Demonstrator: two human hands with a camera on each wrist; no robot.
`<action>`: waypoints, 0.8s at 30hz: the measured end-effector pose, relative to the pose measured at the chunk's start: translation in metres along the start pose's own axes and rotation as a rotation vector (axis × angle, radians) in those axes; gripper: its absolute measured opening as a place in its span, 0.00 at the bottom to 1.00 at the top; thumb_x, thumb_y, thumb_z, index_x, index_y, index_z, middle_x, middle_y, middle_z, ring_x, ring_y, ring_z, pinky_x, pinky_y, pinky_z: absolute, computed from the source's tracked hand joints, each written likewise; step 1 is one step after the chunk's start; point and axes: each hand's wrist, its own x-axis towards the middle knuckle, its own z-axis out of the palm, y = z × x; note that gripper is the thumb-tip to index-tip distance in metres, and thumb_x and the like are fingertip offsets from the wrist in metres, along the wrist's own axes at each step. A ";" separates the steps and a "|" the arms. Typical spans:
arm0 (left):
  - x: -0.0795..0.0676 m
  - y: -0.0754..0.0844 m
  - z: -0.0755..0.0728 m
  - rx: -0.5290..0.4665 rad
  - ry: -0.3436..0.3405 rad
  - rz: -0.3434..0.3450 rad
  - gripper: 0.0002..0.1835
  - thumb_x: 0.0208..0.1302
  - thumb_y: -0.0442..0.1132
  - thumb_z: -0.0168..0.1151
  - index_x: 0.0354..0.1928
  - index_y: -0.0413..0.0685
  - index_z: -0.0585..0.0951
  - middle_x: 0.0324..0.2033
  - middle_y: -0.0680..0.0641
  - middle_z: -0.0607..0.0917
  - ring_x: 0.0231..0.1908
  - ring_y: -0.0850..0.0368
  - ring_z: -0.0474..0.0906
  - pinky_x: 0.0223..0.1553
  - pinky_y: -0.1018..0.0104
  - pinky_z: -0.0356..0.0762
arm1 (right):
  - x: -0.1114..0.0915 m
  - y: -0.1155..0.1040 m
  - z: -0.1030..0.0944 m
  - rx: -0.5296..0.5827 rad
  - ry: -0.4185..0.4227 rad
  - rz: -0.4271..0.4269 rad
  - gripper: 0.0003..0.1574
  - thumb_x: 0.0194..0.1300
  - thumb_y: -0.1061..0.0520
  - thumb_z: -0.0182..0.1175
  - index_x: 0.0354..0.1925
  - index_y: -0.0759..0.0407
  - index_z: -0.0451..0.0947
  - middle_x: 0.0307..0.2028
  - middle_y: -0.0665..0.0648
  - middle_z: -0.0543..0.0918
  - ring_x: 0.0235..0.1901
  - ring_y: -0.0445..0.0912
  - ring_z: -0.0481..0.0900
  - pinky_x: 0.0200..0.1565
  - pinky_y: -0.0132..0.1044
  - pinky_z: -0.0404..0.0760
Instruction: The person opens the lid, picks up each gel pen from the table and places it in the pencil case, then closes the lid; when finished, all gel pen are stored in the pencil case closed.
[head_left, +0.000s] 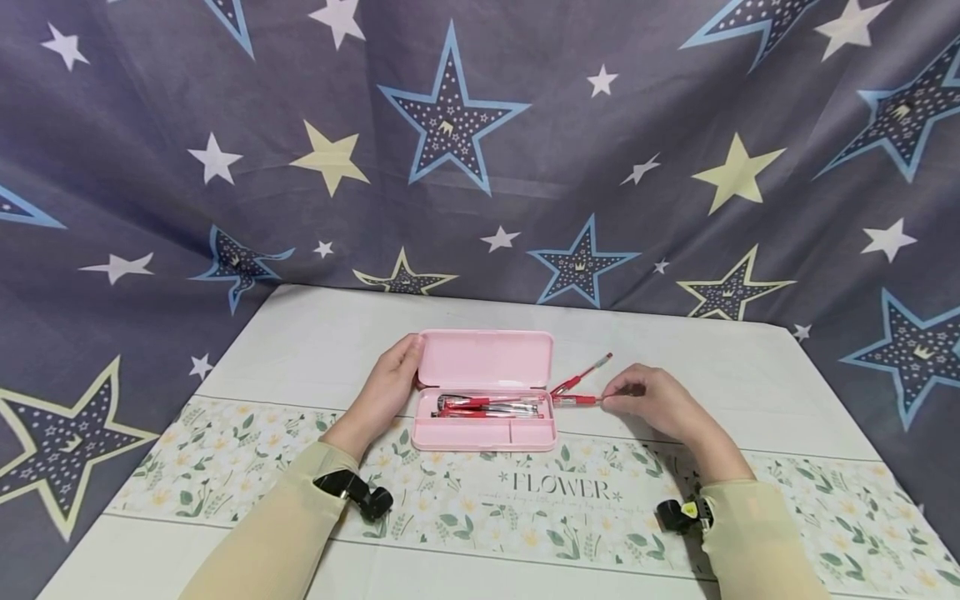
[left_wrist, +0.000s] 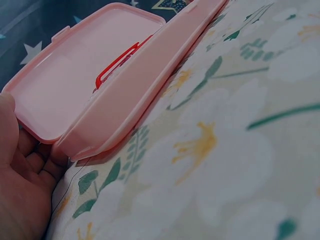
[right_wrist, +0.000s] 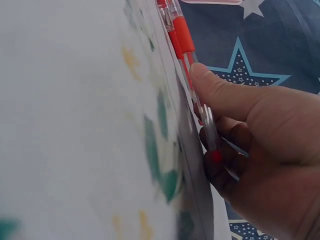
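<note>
A pink pencil case point(head_left: 461, 435) stands with its lid point(head_left: 485, 358) raised. Several red and clear pens point(head_left: 487, 403) lie in its long rear compartment. At the case's left side, my left hand point(head_left: 386, 387) grips the edge, thumb by the lid and fingers curled behind, as the left wrist view shows. My right hand point(head_left: 656, 400) pinches a red gel pen point(head_left: 576, 400) by its clear barrel, just right of the case. A second red pen point(head_left: 573, 383) slants away behind that one. In the right wrist view, the pinched pen point(right_wrist: 184, 35) partly covers another pen.
The front compartments of the case are divided by a small wall point(head_left: 511, 431). A floral runner point(head_left: 480, 508) printed "FLOWER" crosses the white table point(head_left: 337, 325). A star-patterned curtain point(head_left: 285, 92) hangs behind the table's far edge.
</note>
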 end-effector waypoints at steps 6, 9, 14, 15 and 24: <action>0.001 -0.002 0.000 -0.009 0.005 0.004 0.24 0.93 0.51 0.40 0.63 0.41 0.81 0.54 0.35 0.81 0.60 0.42 0.72 0.72 0.47 0.63 | -0.001 -0.001 -0.005 0.049 0.007 0.048 0.08 0.74 0.52 0.76 0.46 0.54 0.92 0.41 0.52 0.89 0.40 0.48 0.82 0.40 0.38 0.80; 0.002 -0.003 0.000 -0.011 0.002 0.001 0.25 0.93 0.50 0.40 0.64 0.41 0.81 0.55 0.35 0.81 0.60 0.42 0.72 0.72 0.46 0.63 | -0.002 -0.005 -0.006 0.084 0.016 0.047 0.09 0.74 0.51 0.76 0.47 0.54 0.92 0.41 0.52 0.89 0.38 0.49 0.80 0.37 0.38 0.78; 0.001 -0.002 0.000 -0.009 -0.004 -0.002 0.25 0.93 0.51 0.40 0.66 0.41 0.80 0.56 0.36 0.81 0.61 0.42 0.72 0.73 0.46 0.63 | -0.002 -0.015 -0.005 0.116 0.037 0.023 0.10 0.74 0.50 0.76 0.47 0.54 0.92 0.41 0.52 0.90 0.40 0.49 0.80 0.41 0.37 0.77; 0.000 -0.001 0.000 -0.009 -0.003 -0.002 0.25 0.93 0.51 0.40 0.66 0.41 0.80 0.57 0.36 0.82 0.61 0.43 0.72 0.74 0.46 0.62 | -0.002 -0.018 -0.004 0.119 0.042 0.018 0.10 0.74 0.50 0.76 0.47 0.54 0.92 0.42 0.52 0.90 0.41 0.49 0.81 0.43 0.37 0.77; 0.006 -0.009 -0.001 -0.012 0.002 0.002 0.25 0.93 0.51 0.41 0.66 0.42 0.81 0.57 0.36 0.82 0.63 0.43 0.73 0.75 0.46 0.62 | 0.001 -0.038 0.005 0.213 0.067 -0.018 0.08 0.73 0.54 0.77 0.47 0.55 0.92 0.45 0.53 0.91 0.45 0.50 0.83 0.49 0.36 0.79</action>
